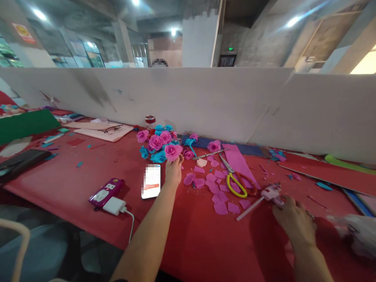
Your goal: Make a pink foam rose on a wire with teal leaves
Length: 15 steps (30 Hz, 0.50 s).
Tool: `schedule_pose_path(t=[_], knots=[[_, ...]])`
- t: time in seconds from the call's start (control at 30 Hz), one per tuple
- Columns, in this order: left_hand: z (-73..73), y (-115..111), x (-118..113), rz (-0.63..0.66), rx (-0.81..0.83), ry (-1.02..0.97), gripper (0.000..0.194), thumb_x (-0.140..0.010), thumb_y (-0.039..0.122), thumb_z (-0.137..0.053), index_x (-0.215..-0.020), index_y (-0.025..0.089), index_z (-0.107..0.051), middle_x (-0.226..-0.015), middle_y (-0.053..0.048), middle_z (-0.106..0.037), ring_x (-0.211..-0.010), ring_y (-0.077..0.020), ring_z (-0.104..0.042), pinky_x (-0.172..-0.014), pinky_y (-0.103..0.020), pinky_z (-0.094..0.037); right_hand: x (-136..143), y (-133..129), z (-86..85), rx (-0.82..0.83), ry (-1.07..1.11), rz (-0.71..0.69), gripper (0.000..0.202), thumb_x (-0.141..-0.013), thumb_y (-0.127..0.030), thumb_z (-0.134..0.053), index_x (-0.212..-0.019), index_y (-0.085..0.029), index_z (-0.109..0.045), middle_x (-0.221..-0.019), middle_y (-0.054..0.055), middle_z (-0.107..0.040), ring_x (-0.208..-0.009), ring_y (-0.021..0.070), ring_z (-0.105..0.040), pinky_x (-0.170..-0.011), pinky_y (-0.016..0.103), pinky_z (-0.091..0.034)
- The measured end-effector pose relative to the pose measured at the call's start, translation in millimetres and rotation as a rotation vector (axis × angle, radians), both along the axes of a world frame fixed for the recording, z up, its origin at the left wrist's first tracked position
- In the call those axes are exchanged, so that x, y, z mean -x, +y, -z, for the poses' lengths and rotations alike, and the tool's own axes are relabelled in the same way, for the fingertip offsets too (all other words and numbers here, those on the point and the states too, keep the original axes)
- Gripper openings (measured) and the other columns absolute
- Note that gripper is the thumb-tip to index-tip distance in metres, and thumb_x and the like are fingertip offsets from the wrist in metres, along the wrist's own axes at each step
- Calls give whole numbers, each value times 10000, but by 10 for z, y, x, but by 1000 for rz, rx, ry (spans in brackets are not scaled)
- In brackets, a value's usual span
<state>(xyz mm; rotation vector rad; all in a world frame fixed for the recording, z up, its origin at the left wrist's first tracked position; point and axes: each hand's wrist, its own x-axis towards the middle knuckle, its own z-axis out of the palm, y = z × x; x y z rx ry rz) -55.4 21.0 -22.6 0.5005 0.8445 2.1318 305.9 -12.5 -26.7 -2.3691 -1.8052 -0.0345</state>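
My left hand (pixel 174 171) reaches forward, its fingers closed at the base of a pink paper rose (pixel 172 152). This rose is at the front of a cluster of pink, blue and red paper flowers (pixel 156 141). My right hand (pixel 297 222) is low on the right, with its fingers curled at the handle of a pink hot glue gun (pixel 270 192). A clear glue stick (pixel 250 208) extends from the gun toward the left. Between my hands are loose pink paper petals (pixel 219 196) and scissors with yellow and red handles (pixel 236 184).
A lit phone (pixel 151 182) lies left of my forearm, near a purple power strip (pixel 109 192) with a white charger (pixel 114 205). Behind the flowers stands a jar (pixel 150 122). Eyeglasses (pixel 111 129) rest on pale sheets. A white partition (pixel 188 102) borders the red table (pixel 199 243).
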Motion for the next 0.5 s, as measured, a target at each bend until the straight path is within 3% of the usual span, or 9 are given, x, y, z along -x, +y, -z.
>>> schedule_pose_path(t=[0.3,0.5], knots=[[-58,-36,108,35,-74,-132,161,-761,246,-721,-745,197,-569,-738,39,-574,-662,-49,-546,-696,-186,-439,-5,8,-2,29,3,15,556,-843,-369,-368,-1303,-77,-478,-1161,271,-568,-1053,469,-581,-813,536,-487],[-177,-99,182,123,-152,-218,153,-780,157,-696,-751,199,-552,-685,54,-529,-564,-33,-478,-562,-147,-390,-54,29,80,-18,0,-1,541,-845,-377,-380,-1295,-95,-488,-1177,268,-563,-1066,458,-581,-806,528,-496]])
